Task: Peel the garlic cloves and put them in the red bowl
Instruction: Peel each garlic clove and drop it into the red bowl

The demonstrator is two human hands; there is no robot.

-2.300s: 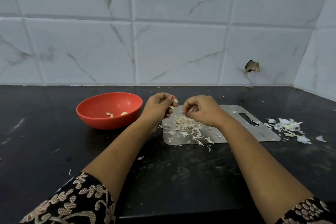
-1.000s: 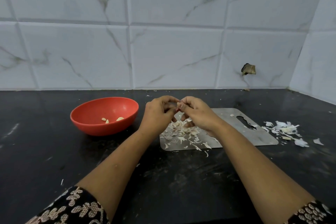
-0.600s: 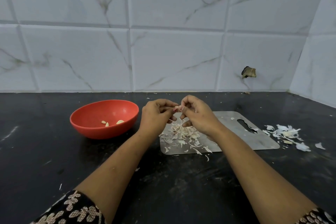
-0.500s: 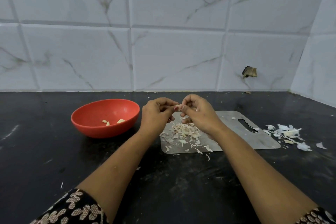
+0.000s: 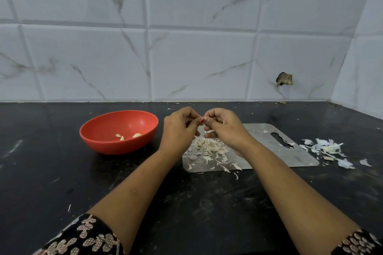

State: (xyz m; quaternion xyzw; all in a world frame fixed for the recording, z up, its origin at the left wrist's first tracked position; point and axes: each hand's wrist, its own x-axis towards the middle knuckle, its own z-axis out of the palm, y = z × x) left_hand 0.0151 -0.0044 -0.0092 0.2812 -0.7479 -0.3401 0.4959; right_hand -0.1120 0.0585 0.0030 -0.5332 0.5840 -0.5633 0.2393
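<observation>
A garlic clove (image 5: 205, 120) is pinched by the left hand (image 5: 178, 128) and right hand (image 5: 224, 128) over a black counter (image 5: 51, 172), below a white tiled wall (image 5: 196, 58).
The clove is mostly hidden by curled fingers (image 5: 191, 115); peeled cloves (image 5: 128, 136) are seen in the red bowl (image 5: 116, 148).

The red bowl (image 5: 116, 148) stands upright just left of the steel cutting board (image 5: 269, 151), apart from it, with its mouth open toward the camera. It is round and plain, a matte coral red inside and out. On its bottom lie three peeled cloves (image 5: 136, 135), small, pale yellow and smooth. Two are close together near the middle and the third is a little nearer the board. One more garlic clove (image 5: 204, 120) is held in the air above the board's left end, pinched between the fingertips of the left hand (image 5: 178, 128) and the right hand (image 5: 223, 128). Only a pale sliver of it shows, so how much skin is left on it cannot be told.
</observation>
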